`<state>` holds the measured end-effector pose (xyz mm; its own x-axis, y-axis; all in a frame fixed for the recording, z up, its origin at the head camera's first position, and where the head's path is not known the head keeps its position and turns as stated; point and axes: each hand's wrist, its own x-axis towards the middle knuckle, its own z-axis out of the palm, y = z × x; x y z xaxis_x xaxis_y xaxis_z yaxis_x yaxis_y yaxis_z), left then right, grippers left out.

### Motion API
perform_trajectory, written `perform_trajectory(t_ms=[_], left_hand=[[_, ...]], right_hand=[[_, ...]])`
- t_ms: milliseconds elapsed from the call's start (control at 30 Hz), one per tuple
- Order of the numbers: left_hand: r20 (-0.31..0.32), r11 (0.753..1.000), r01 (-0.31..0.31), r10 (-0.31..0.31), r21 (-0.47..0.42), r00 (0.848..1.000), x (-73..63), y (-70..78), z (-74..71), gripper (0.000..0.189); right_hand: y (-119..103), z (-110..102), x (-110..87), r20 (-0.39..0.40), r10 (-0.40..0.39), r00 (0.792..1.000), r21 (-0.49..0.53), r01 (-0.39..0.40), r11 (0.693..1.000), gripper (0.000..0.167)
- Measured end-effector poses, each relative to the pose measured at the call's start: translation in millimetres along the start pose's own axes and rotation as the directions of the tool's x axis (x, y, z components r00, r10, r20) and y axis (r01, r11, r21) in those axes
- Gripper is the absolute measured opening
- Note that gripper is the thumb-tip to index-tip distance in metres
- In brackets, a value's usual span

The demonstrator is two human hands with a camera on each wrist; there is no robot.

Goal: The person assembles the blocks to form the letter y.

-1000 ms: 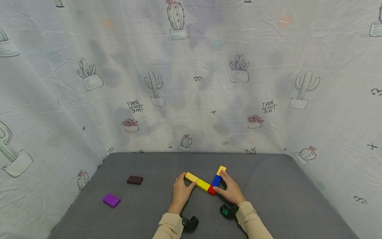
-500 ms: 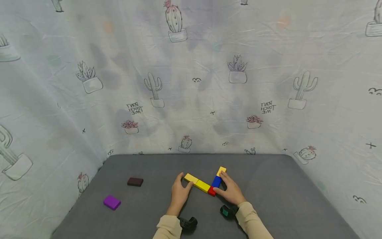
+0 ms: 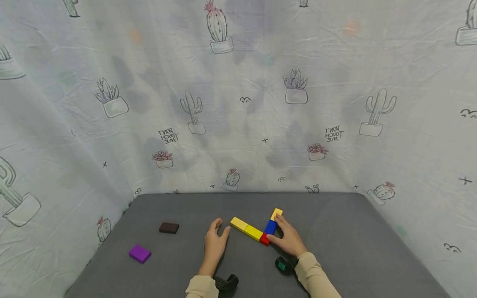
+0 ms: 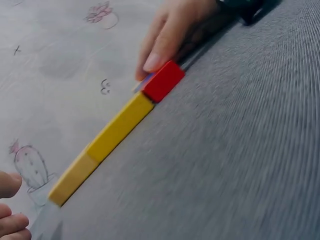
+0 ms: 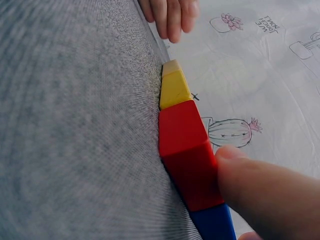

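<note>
Coloured blocks form a bent row on the dark grey table. From the left come a pale yellow block [image 3: 239,224], a bright yellow block [image 3: 254,233] and a red block [image 3: 264,239] at the corner. From there a blue block [image 3: 270,227] and a second pale yellow block [image 3: 276,211] run away at an angle. My right hand [image 3: 290,239] holds this angled arm, thumb against the red block [image 5: 185,130], fingers by the far pale yellow one. Left of the row, my left hand [image 3: 215,246] is apart from the blocks, fingers relaxed and holding nothing.
A dark brown block [image 3: 169,228] and a purple block [image 3: 140,254] lie on the left of the table [image 3: 354,248]. Behind and beside it hangs a white cloth [image 3: 238,136] printed with cacti. Each wrist wears a black device [image 3: 286,265].
My left hand has let go of the pale yellow block at the row's left end and moved away to the left. The right hand stays where it was, and the blocks hold their places.
</note>
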<state>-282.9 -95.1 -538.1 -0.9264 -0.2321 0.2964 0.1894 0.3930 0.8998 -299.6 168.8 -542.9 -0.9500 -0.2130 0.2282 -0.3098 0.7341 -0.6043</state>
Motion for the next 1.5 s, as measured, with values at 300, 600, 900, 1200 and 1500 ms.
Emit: perform_trajectory(t_ms=[300, 600, 900, 1200, 1500], left_hand=[[0.011, 1.000, 0.018, -0.018, 0.004, 1.000, 11.9, -7.2, -34.3, 0.052], [-0.011, 0.996, -0.037, 0.038, 0.083, 0.999, 13.5, -16.2, -78.6, 0.052], [-0.091, 0.999, 0.021, -0.018, 0.031, 0.996, 16.6, -21.9, -123.1, 0.055], [-0.162, 0.995, 0.100, -0.096, 0.011, 0.982, 15.9, -25.3, -167.7, 0.060], [-0.149, 0.969, 0.175, -0.150, 0.175, 0.977, 3.7, -42.6, -209.0, 0.064]], right_hand=[[-0.7, -4.9, 2.9, 0.003, 0.001, 1.000, 0.007, -0.001, 1.000, 0.082], [1.8, -5.3, 3.5, 0.006, -0.005, 1.000, -0.006, 0.005, 1.000, 0.082], [1.8, -9.6, 1.2, 0.001, -0.006, 1.000, 0.011, 0.006, 1.000, 0.082], [-1.4, -8.9, 1.7, 0.011, -0.004, 1.000, 0.005, 0.004, 1.000, 0.082], [1.9, -5.1, 2.0, -0.009, -0.052, 0.999, 0.019, 0.052, 0.998, 0.079]])
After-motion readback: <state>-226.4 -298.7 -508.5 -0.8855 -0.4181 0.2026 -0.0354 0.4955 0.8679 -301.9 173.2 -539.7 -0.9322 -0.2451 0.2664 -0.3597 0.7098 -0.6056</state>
